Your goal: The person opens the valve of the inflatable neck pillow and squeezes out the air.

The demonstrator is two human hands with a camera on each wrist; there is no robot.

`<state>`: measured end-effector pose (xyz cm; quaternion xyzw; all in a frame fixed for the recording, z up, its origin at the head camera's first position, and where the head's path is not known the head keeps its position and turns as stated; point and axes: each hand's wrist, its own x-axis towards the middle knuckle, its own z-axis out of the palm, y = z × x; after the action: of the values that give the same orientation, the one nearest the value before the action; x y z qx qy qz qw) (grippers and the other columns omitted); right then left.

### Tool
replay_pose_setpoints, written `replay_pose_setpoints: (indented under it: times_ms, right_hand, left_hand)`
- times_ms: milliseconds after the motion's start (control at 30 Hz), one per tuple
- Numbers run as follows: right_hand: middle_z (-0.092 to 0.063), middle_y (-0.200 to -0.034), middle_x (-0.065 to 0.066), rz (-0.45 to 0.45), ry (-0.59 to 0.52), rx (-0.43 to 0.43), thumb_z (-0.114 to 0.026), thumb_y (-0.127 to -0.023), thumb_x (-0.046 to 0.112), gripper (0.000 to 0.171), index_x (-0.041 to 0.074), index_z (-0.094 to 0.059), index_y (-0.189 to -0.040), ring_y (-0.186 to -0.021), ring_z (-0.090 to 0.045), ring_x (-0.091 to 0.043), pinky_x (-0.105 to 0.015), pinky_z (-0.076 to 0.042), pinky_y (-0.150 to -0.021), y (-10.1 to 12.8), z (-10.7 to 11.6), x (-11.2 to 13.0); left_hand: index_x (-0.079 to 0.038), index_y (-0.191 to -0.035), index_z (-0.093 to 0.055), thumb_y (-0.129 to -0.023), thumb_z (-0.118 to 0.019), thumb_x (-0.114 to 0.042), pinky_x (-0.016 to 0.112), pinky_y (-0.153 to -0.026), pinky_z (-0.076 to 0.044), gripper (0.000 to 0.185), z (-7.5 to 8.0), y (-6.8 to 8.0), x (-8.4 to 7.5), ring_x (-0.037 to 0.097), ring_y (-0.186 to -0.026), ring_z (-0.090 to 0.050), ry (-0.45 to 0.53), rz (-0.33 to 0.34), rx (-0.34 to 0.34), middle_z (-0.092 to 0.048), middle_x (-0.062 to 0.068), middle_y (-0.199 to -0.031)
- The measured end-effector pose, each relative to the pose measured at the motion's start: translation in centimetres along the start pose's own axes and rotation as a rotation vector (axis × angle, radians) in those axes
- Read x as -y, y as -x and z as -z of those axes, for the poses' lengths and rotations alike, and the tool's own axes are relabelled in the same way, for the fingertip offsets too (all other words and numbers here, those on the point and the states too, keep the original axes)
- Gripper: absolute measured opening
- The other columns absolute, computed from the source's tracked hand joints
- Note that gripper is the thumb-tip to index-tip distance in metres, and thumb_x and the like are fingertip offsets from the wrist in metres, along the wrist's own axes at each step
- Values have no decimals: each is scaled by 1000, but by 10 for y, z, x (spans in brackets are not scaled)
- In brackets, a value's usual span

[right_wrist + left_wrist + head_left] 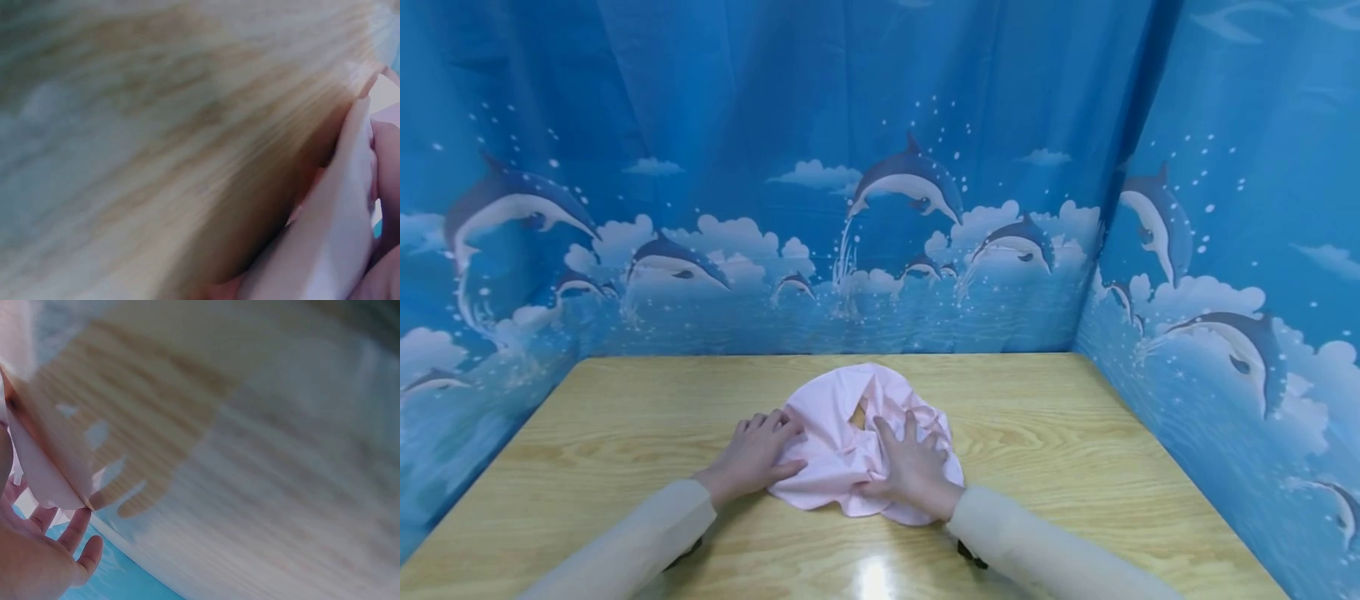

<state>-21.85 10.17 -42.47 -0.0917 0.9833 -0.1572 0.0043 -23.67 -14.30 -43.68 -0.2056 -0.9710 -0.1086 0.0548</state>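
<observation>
Right now the pink cloth [857, 442] lies crumpled near the middle of the wooden counter [625, 433], bunched into a rounded heap with ridges and a small gap showing the wood through it near its centre. Both hands press down on it from above: the left hand [756, 454] rests on its left edge with fingers [775, 421] straight and spread, and the right hand [913, 467] lies flat over its near right part, fingers fanned out too. Neither hand pinches or grips the fabric; they only bear on it.

One likely trouble is that the counter looks glossy, so the thin cloth may slide under flat palms instead of spreading, dragging the folds into tighter creases. Because nothing is held, a sideways push could also shove the whole heap toward the far edge, or trap a fold beneath itself.

As for how it lies, the heap has no clear long axis; it is roughly round, a little wider left to right than front to back, with its fullest bulge toward the far side. Both wrist views are blurred and show only the cloth's edge against the wood.
</observation>
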Motion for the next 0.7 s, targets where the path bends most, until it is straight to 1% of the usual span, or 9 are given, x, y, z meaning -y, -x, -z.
replay_pose_setpoints:
  times_ms: [100,167,333,500,700]
  right_hand:
    - [-26,-142,-28,25,-5,-18,-77,-53,60,101,26,-36,-139,-114,-34,-61,-70,-26,-91,-1,1,-2]
    - [-33,-138,-26,54,-7,-40,-78,-54,56,94,24,-41,-135,-114,-36,-57,-69,-28,-91,-1,2,-3]
    - [-43,-131,-22,112,-12,-66,-76,-57,50,80,22,-49,-128,-117,-37,-49,-66,-31,-89,-3,1,-6]
    - [-45,-130,-20,162,11,-64,-74,-60,51,76,24,-50,-126,-115,-40,-47,-63,-33,-87,-6,0,-7]
    - [-43,-134,-16,217,19,-57,-71,-60,55,74,25,-51,-125,-117,-38,-50,-66,-30,-91,-10,-3,-9]
  left_hand:
    - [-22,-115,-57,-79,-63,-51,51,-87,-34,47,-1,-1,-1,29,-105,-46,0,11,10,-51,6,-116]
    - [-22,-115,-58,-79,-63,-51,51,-88,-34,48,-1,-1,0,29,-106,-46,1,10,10,-51,6,-118]
    - [-22,-116,-57,-79,-63,-52,51,-88,-34,48,-2,-1,0,30,-107,-46,5,-3,-3,-50,8,-121]
    - [-22,-119,-56,-79,-62,-51,52,-88,-34,50,-2,-1,1,31,-107,-46,3,-16,-16,-50,9,-122]
    - [-22,-119,-56,-79,-63,-50,52,-86,-35,49,-3,-2,2,32,-105,-47,3,-33,-29,-50,9,-121]
